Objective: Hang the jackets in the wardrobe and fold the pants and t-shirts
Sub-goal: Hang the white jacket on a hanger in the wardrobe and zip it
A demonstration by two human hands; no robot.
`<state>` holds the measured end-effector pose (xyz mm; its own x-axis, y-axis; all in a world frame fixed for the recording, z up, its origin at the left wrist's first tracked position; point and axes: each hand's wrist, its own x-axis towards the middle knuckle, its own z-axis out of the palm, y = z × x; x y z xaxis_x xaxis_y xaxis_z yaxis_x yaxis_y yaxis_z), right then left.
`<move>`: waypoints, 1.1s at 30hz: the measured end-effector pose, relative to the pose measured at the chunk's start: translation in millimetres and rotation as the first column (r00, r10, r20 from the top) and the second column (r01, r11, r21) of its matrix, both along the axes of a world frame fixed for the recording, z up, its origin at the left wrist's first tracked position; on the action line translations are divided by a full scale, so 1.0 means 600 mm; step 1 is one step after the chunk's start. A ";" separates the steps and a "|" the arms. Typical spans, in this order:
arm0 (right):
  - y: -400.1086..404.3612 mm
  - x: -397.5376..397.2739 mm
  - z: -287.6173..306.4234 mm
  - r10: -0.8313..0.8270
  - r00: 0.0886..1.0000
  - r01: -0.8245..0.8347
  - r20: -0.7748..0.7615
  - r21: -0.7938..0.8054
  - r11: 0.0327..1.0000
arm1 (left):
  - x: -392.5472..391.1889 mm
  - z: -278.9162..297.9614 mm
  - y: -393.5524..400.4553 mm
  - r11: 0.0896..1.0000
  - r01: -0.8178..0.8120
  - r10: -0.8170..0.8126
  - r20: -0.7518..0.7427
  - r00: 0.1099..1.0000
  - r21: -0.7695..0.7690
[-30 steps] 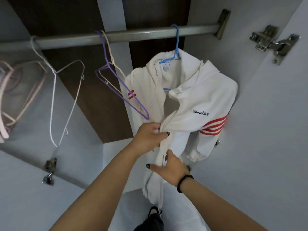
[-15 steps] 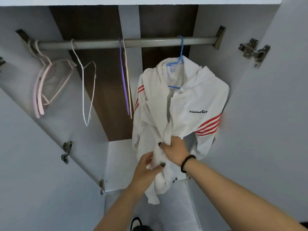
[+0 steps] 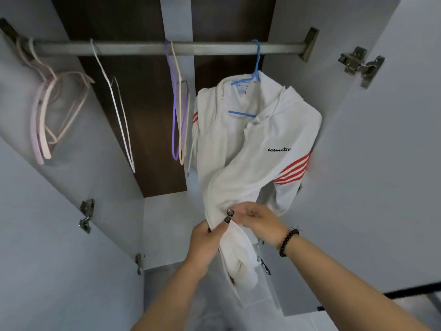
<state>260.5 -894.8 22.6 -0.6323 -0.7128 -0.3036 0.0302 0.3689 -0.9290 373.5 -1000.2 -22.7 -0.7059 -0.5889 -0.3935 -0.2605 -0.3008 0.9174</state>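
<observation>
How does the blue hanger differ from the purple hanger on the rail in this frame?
The blue hanger carries the white jacket; the purple hanger carries nothing. The blue hanger hangs near the rail's right end, the purple hanger near its middle, beside a cream hanger. The blue hanger is mostly covered by cloth; the purple hanger shows edge-on. Both hook over the same metal rail.

Home bedroom closet, open wardrobe (image 3: 358,163) with metal rail (image 3: 214,47), empty hangers (image 3: 176,111), door hinges (image 3: 360,65)
</observation>
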 end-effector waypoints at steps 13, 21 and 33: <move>0.084 0.153 -0.060 -0.545 0.734 0.525 -0.405 -0.170 0.834 | 0.022 0.083 -0.020 0.980 0.060 -0.074 0.069 0.995 0.188; 0.081 0.210 -0.045 -0.009 0.850 0.119 -0.527 0.175 0.977 | 0.027 0.132 -0.033 0.880 0.040 -0.016 -0.055 0.998 0.473; 0.021 0.205 -0.035 -0.403 0.898 0.367 -0.176 -0.205 0.908 | 0.097 0.130 -0.056 0.975 0.089 -0.096 0.022 0.995 0.202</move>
<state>383.8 -882.2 1.6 -0.9029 -0.4284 -0.0349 -0.0628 0.2120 -0.9752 431.4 -1033.6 55.5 -0.7391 -0.4288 -0.5195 -0.3233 -0.4508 0.8320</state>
